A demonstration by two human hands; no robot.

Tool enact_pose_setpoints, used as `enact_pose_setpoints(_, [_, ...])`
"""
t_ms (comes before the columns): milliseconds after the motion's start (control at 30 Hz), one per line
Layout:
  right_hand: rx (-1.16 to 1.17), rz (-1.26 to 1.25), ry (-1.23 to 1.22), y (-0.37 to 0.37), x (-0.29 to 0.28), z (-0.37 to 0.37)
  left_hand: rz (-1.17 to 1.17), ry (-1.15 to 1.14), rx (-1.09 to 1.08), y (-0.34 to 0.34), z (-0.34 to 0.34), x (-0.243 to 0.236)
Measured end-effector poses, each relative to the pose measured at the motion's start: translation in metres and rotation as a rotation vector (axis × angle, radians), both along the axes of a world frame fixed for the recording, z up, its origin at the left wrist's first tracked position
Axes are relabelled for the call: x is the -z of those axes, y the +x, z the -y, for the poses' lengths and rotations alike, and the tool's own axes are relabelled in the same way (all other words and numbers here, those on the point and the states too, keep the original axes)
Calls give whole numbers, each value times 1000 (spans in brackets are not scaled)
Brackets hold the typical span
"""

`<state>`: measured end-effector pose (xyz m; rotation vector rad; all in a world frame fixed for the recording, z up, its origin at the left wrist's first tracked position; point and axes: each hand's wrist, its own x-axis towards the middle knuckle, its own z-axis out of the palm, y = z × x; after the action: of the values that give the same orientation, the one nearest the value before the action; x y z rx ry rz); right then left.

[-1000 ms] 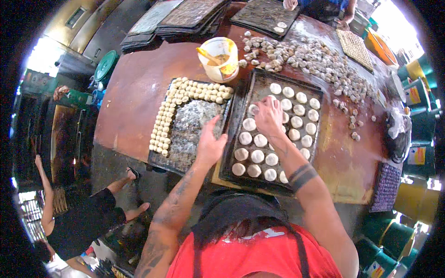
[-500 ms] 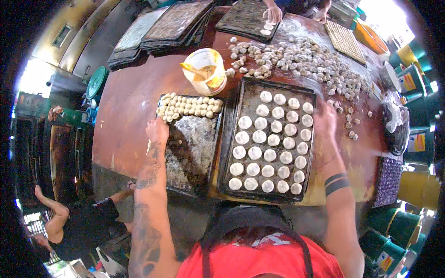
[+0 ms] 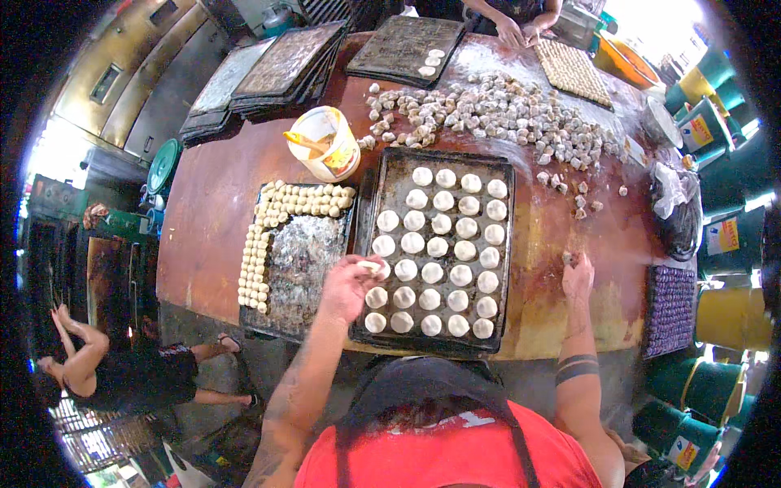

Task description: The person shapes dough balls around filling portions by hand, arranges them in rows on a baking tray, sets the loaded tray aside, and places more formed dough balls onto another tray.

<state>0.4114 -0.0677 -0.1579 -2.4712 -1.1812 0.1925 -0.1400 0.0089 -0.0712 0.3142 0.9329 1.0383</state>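
Fingers of the left hand (image 3: 343,288) pinched a pale dough piece (image 3: 371,266) over the left rim of the baking tray (image 3: 392,184) of dough rounds (image 3: 437,246); long axis roughly sideways. Right hand (image 3: 578,278) was over bare worktop (image 3: 537,321), right of that tray, fingers drawn together on what looked like a small brown lump (image 3: 567,257). From there, the dough piece lay leftward across the tray, well apart, nearly level. Floured tray (image 3: 305,254) with dough balls (image 3: 254,278) sat just left.

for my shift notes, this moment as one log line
left hand: holds pale dough piece | right hand: right of tray, grip unclear | tray: rows of dough rounds
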Motion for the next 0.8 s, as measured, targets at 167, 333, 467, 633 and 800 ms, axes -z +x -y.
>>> enact_pose_setpoints(167, [-17,-117,301,-39,-50,1,-128,64,134,61,9,-14])
enact_pose_setpoints(333, [-399,-862,564,-209,-141,-24,-363,159,273,95,3,-39])
enact_pose_setpoints(467, [-795,-448,570,-280,-172,-23,-360,226,323,108,8,-58])
enact_pose_setpoints(633, [-804,-335,442,-298,-167,-15,-71,213,270,101,23,-69])
enact_pose_setpoints(800, [-719,-576,427,-280,-173,-21,-251,455,335,88,20,-79])
